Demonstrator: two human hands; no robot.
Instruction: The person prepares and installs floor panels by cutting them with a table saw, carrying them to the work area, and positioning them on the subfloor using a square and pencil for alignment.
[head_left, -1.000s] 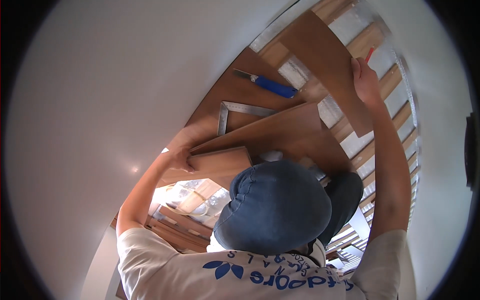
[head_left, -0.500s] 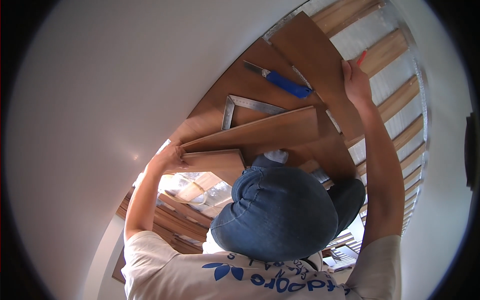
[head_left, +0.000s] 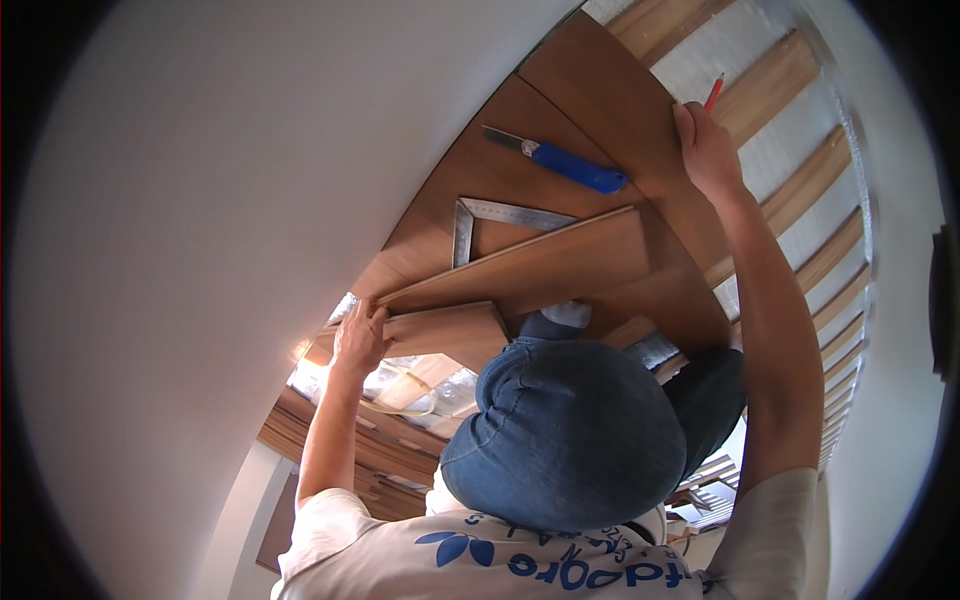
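Head view, only one. Landmark = steel square (head_left: 500,222), lying flat on the laid brown floor (head_left: 470,165) next to the white wall (head_left: 230,200).

My left hand (head_left: 358,340) sits below-left of the square, fingers (head_left: 368,318) curled over the near end of a short plank (head_left: 445,328); thumb side hidden, so can't tell how firm the grip is. That plank's long axis runs left-right, far end pointing toward my knee (head_left: 575,440). Just above it a longer plank (head_left: 530,268) lies tilted, long axis rising to the right, crossing the square's lower arm.

My right hand (head_left: 708,152) is up-right of the square, palm flat, fingers pressed together on the edge of a wide plank (head_left: 610,100); its long axis runs up-left to down-right. A red pencil (head_left: 713,92) sticks up from that hand, tip pointing away from me; how it's pinched is hidden.

Blue-handled knife (head_left: 565,165) lies just above the square, blade pointing left toward the wall.

Right of the wide plank: wood battens w/ silver foil (head_left: 790,150) between. My knee covers the planks' lower part; the picture's rim cuts off the floor beyond.
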